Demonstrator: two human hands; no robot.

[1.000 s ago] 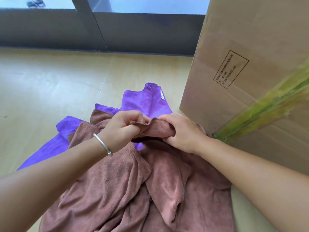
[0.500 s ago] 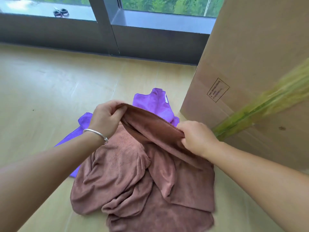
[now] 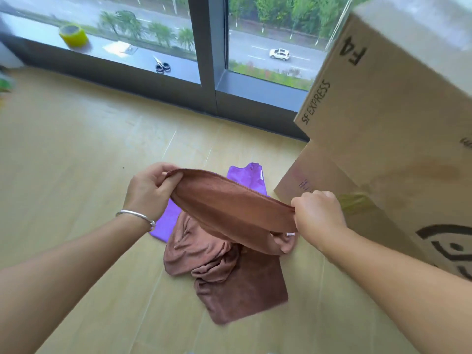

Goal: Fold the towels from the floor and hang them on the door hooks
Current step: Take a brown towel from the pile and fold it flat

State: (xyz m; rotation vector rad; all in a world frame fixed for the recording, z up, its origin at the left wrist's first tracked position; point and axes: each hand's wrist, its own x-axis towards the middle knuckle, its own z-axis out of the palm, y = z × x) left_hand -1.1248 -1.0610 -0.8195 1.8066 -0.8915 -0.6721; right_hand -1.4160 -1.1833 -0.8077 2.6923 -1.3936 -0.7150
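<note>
Above wooden floor [image 3: 76,162], both hands stretch brown towel [image 3: 229,208] edge.

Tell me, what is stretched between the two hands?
In the head view, the brown towel's top edge spans from the left hand to the right hand; the purple towel shows beyond it.
</note>
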